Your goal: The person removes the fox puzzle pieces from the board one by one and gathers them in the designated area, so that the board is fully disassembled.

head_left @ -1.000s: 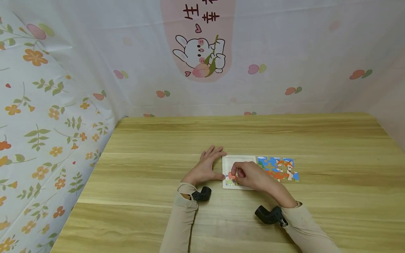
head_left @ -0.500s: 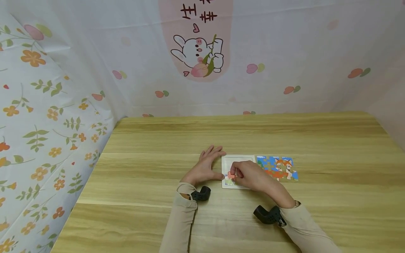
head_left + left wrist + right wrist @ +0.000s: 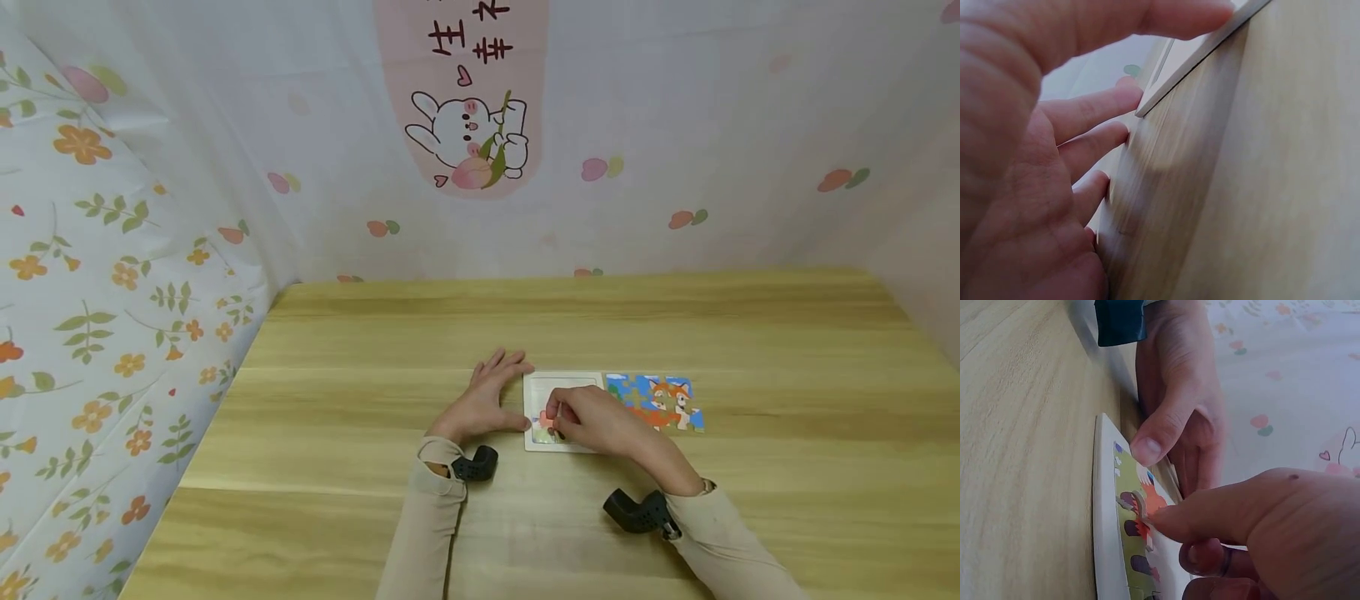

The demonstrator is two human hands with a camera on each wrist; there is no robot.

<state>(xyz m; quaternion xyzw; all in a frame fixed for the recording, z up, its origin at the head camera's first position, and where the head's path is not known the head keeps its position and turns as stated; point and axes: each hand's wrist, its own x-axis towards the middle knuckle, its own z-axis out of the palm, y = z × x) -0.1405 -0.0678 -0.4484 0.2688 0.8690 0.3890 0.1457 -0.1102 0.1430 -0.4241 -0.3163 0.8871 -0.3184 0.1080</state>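
A white puzzle board (image 3: 562,448) with a raised rim lies on the table, with a few picture pieces in its near left corner. My right hand (image 3: 600,421) pinches an orange puzzle piece (image 3: 1154,501) over that corner. In the right wrist view this piece is slightly tilted above the green pieces, its thumb-side edge partly hidden. At the board's left edge rests my left hand (image 3: 483,404), fingers spread, thumb and forefinger touching the rim. Its other fingers (image 3: 1094,144) lie along the wooden tabletop.
Right of the board lie several joined or close-set puzzle pieces (image 3: 684,404) showing foxes on blue. The wooden table (image 3: 360,400) ends at a white printed cloth (image 3: 637,108) behind and a flowered cloth (image 3: 97,317) at the left. Each wrist wears a black camera (image 3: 633,510).
The right hand stays over the near left corner with the orange piece, its fingers shifting only slightly. The left hand keeps its place at the board's edge. The head view has tilted a little.
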